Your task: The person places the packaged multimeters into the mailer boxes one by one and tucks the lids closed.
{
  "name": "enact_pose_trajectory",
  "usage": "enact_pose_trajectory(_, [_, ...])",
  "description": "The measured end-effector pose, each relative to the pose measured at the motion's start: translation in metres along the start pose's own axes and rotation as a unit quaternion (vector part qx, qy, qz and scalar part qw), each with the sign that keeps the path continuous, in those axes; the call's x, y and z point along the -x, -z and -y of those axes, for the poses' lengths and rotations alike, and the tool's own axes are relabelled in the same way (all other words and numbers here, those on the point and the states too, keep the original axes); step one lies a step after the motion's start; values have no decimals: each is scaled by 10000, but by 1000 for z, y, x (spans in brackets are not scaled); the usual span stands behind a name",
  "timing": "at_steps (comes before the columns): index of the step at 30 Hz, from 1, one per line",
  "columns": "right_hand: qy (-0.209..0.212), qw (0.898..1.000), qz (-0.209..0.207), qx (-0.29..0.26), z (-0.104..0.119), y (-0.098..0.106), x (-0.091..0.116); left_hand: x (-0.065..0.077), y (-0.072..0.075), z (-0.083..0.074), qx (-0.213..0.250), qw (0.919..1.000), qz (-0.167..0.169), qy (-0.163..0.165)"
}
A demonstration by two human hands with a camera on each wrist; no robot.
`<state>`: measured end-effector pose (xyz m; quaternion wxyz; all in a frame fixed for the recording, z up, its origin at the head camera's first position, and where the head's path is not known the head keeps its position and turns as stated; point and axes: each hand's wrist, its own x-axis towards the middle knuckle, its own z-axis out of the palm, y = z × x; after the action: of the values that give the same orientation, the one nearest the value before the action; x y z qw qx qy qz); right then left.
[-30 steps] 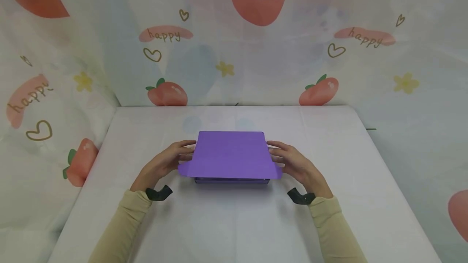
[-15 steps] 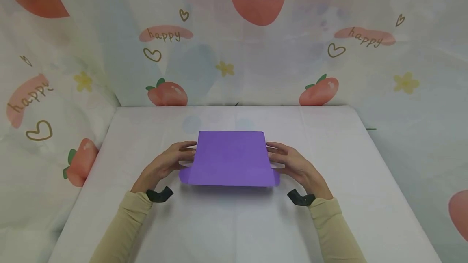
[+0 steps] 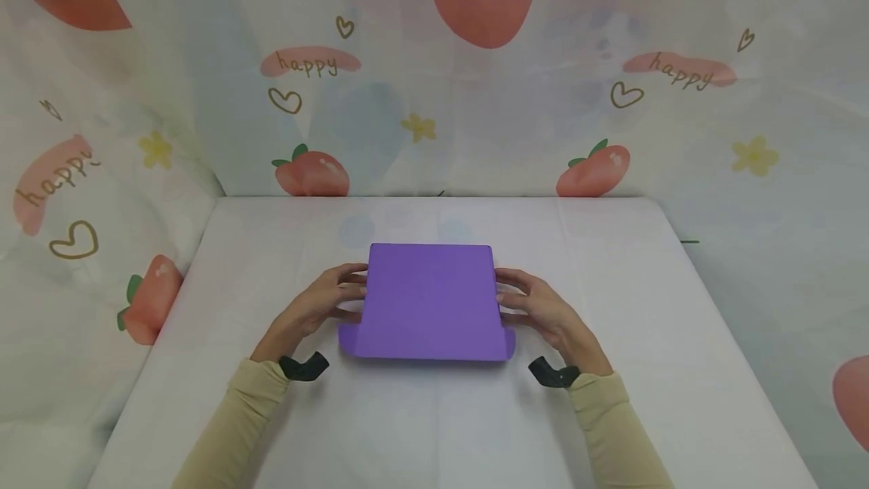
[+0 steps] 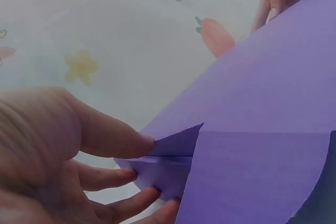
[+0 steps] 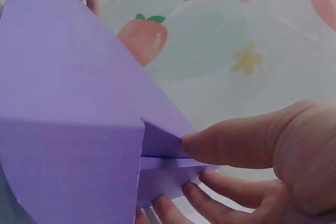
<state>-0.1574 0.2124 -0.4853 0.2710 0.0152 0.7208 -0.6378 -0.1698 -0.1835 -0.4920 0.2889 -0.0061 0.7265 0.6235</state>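
A purple cardboard box (image 3: 431, 281) lies in the middle of the white table, its lid folded down toward me. The lid's front flap (image 3: 434, 344) points at the near side, with a rounded ear sticking out at each end. My left hand (image 3: 308, 306) touches the left side of the box; its thumb (image 4: 118, 137) is at the lid's edge and the fingers reach along the side wall (image 4: 168, 179). On the opposite side, my right hand (image 3: 546, 309) mirrors this, thumb (image 5: 236, 142) beside the lid and fingertips against the side wall (image 5: 163, 184). The box's inside is hidden.
The white table (image 3: 434, 429) ends at a back edge just behind the box. A printed cloth (image 3: 516, 112) with fruit, hearts and lettering hangs behind and around it. Black wrist mounts (image 3: 304, 367) stick out inward from the sleeves.
The lid has come down toward me, its front flap now lower and nearer and covering the dark front of the box. Both hands have shifted slightly nearer to me and inward along the sides.
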Motion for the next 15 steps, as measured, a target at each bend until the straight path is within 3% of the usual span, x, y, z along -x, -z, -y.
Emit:
enact_pose_trajectory(5, [-28, 9998, -173, 68, -2, -4, -1, 0, -4, 2, -100, 9998, -150, -39])
enact_pose_trajectory(15, [-18, 9989, -443, 162, -2, -9, -2, -3, -16, 3, -427, 9961, -765, 90])
